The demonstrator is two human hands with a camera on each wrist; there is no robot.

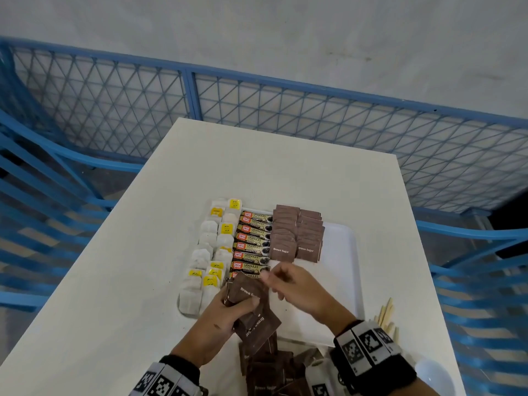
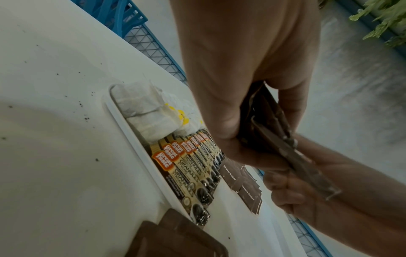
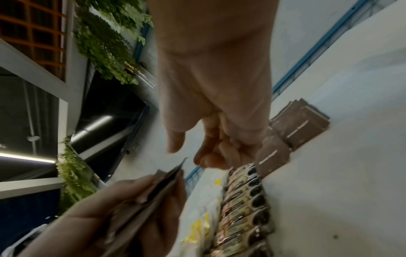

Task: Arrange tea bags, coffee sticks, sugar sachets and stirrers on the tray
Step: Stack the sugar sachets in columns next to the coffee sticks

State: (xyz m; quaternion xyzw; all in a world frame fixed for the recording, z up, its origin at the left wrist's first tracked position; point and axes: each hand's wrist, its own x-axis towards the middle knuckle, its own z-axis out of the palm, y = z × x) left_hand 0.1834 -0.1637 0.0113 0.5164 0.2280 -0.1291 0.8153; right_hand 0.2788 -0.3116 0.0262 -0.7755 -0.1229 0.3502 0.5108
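Note:
A white tray (image 1: pixel 340 281) lies on the white table. It holds tea bags (image 1: pixel 211 252) on the left, a row of coffee sticks (image 1: pixel 253 244) in the middle, and two columns of brown sugar sachets (image 1: pixel 297 235) beside them. My left hand (image 1: pixel 228 307) grips a small stack of brown sugar sachets (image 1: pixel 248 292) above the tray's near left part. My right hand (image 1: pixel 274 281) hovers at the stack's top corner, thumb apart from loosely curled fingers, holding nothing. The left wrist view shows the gripped stack (image 2: pixel 274 132) edge-on. In the right wrist view the stack's edge (image 3: pixel 158 187) sits below my right hand (image 3: pixel 193 151).
Loose brown sachets (image 1: pixel 271 370) are piled on the table in front of the tray. Wooden stirrers (image 1: pixel 387 315) lie on the table right of the tray. A white round object (image 1: pixel 434 375) sits at the near right corner. Blue mesh fencing (image 1: pixel 188 92) surrounds the table.

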